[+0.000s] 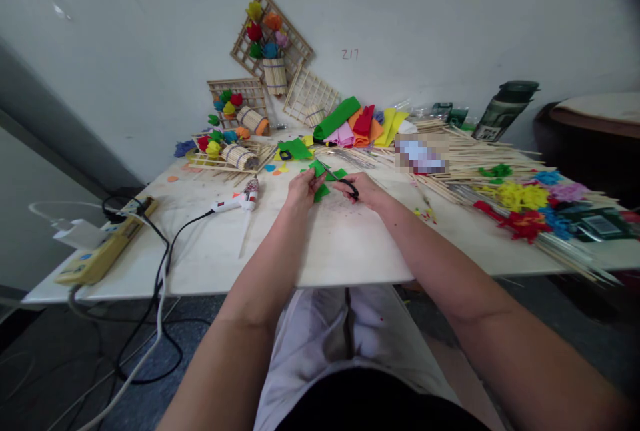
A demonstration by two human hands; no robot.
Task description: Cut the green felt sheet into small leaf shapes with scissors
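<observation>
My left hand (pixel 301 189) pinches a piece of green felt (pixel 320 172) over the middle of the white table (pixel 210 251). My right hand (pixel 364 189) grips black-handled scissors (pixel 345 183) whose blades reach into the green felt. Both hands are closed and sit close together. More green scraps lie just beyond them.
A glue gun (pixel 243 201) with a cable lies to the left, and a yellow power strip (pixel 103 252) sits at the left edge. Wooden lattice frames with felt flowers (pixel 270 37) lean on the wall. Folded felt sheets (pixel 357 124), a heap of bamboo sticks (pixel 480 157) and felt flowers (pixel 523 207) are on the right.
</observation>
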